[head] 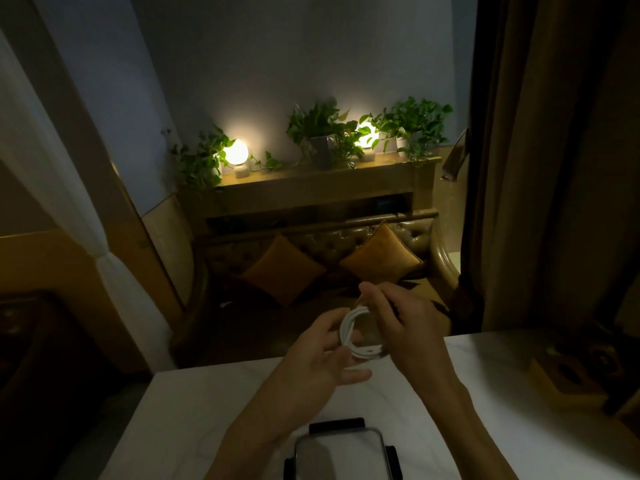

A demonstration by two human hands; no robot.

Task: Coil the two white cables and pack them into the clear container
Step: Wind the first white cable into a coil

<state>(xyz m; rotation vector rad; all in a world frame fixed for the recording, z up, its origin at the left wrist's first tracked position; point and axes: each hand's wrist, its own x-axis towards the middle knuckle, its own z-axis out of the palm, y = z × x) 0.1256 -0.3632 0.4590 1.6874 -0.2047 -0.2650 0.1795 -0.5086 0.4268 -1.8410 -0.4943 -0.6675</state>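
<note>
A white cable [349,332] wound into a loop hangs in the air above the far edge of the white table [485,427]. My left hand [322,355] holds the loop's left side between thumb and fingers. My right hand [398,320] pinches the loop's top with curled fingers. A thin second white cable [204,443] lies faintly visible on the table at the left, beside my left forearm. The clear container [341,452], with black clip latches, sits at the near edge between my forearms; its lid looks closed, though the dim light makes that unsure.
A dark wooden box [568,382] stands at the table's right edge. Beyond the table is a brown sofa with two orange cushions [284,271], and a shelf with lamps and potted plants [322,133]. A curtain hangs at the right.
</note>
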